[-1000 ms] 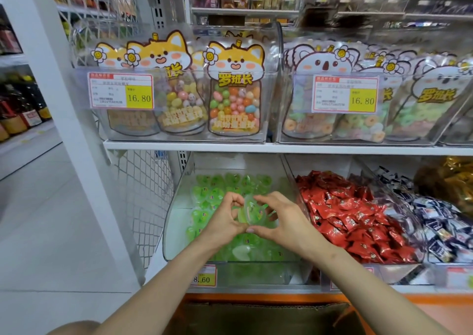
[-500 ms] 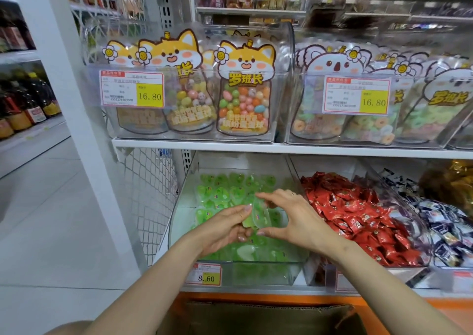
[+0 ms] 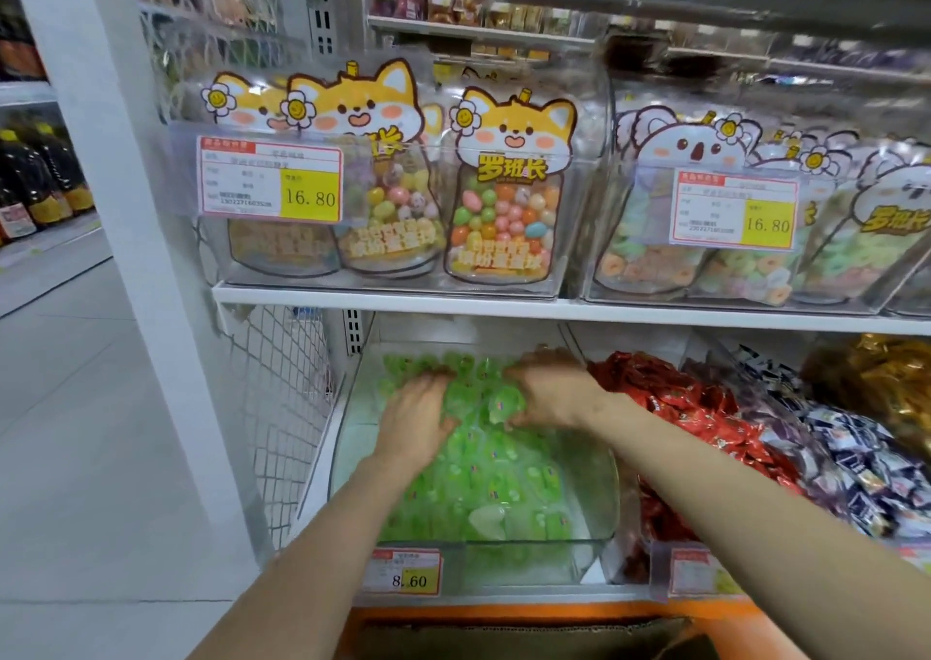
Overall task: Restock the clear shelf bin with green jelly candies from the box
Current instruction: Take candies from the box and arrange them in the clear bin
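Note:
The clear shelf bin (image 3: 602, 503) sits on the lower shelf, holding a heap of green jelly candies (image 3: 483, 478). Both my hands are inside it, deep toward the back. My left hand (image 3: 418, 415) lies palm down on the candies at the left, fingers reaching forward. My right hand (image 3: 551, 390) rests on the pile at the right, its fingertips blurred among the candies. Whether either hand holds a candy cannot be made out. The top edge of a cardboard box (image 3: 529, 634) shows at the bottom of the view.
A price tag reading 8.60 (image 3: 403, 571) hangs on the bin's front. A bin of red-wrapped candies (image 3: 705, 422) stands right beside it. The upper shelf (image 3: 504, 306) with cartoon candy bags overhangs the bin. A white upright post (image 3: 141, 206) and wire mesh stand at the left.
Both hands held a green candy together above the bin's middle; they have since moved apart and pushed down and back into the pile. The view moved closer.

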Demonstrator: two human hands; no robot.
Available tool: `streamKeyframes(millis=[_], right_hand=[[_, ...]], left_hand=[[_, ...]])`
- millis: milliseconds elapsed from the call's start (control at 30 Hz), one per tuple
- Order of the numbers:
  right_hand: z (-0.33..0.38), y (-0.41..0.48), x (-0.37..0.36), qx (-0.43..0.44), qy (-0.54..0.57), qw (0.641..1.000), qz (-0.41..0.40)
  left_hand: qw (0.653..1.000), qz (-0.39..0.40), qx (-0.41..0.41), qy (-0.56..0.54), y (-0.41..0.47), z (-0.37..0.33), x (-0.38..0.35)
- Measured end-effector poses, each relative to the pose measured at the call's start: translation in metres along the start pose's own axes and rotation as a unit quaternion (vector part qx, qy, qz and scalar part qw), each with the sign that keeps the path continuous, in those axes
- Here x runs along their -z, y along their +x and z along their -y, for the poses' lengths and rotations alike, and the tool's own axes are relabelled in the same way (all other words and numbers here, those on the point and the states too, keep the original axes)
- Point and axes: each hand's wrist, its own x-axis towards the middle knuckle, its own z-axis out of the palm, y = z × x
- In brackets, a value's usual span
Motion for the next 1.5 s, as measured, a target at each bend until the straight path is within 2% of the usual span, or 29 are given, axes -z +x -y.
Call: streamKeyframes(millis=[200, 467, 633, 1033, 1200, 1233, 1300, 1400, 1500], right_hand=[[0.007, 0.026, -0.018, -0.021, -0.017, 0.999, 0.033], [0.008, 0.023, -0.016, -0.081, 0.080, 0.992, 0.047], [0.010, 0.023, -0.015, -0.116, 0.105, 0.986, 0.050], [0.010, 0.021, -0.012, -0.080, 0.077, 0.993, 0.041], [0.001, -0.011, 0.008, -0.019, 0.079, 0.997, 0.009], [-0.001, -0.020, 0.012, 0.000, 0.085, 0.996, 0.001], [-0.004, -0.039, 0.016, 0.034, 0.085, 0.996, -0.022], [-0.008, -0.063, 0.019, 0.072, 0.080, 0.993, -0.051], [-0.012, -0.083, 0.019, 0.084, 0.106, 0.988, -0.075]], left_hand=[[0.999, 0.032, -0.030, 0.015, 0.015, 0.001, -0.024], [0.999, -0.041, -0.002, 0.003, 0.016, -0.001, -0.027], [0.999, -0.052, -0.010, -0.007, 0.017, 0.001, -0.031], [0.999, -0.028, -0.034, -0.002, 0.015, -0.003, -0.022], [0.998, -0.035, -0.027, -0.040, -0.005, -0.018, 0.011], [0.998, -0.008, -0.013, -0.055, -0.012, -0.023, 0.019], [0.994, 0.094, 0.018, -0.061, -0.028, -0.031, 0.027], [0.966, 0.258, 0.018, -0.002, -0.052, -0.040, 0.023], [0.956, 0.290, 0.030, -0.029, -0.059, -0.045, 0.016]])
